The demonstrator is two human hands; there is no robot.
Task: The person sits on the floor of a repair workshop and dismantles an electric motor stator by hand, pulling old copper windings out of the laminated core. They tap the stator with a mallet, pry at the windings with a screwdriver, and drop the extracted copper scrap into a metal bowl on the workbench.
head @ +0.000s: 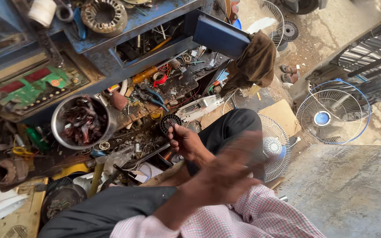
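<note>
The left hand (186, 143), around the middle of the frame, had its fingers (173, 132) curled tight round a small round stator (170, 122), dark and ribbed, held up just above the cluttered surface (146, 110). The right hand (230, 172) was lower, right of center, and so blurred I couldn't tell if the fingers were open or holding anything.

If it were me, I'd grip a part like that by the outer rim, thumb off the windings, and rest the wrist on the knee so it doesn't wobble while the other hand works. Tilting the open face toward the light would help too.

The surface was a mess: a steel bowl (84, 121) of tangled copper wire at center left, pliers (155, 98) with blue handles, a red tape roll (159, 78), loose screws and scraps everywhere. A bigger stator ring (104, 15) sat on the blue shelf at the top, and a green circuit board (36, 86) lay upper left. A brown rag (256, 59) hung off the shelf corner. On the right, a fan (331, 115) with a blue-rimmed guard stood on the concrete floor, and a white fan guard (275, 147) leaned by the person's leg. It looked like a street-side repair shop.
</note>
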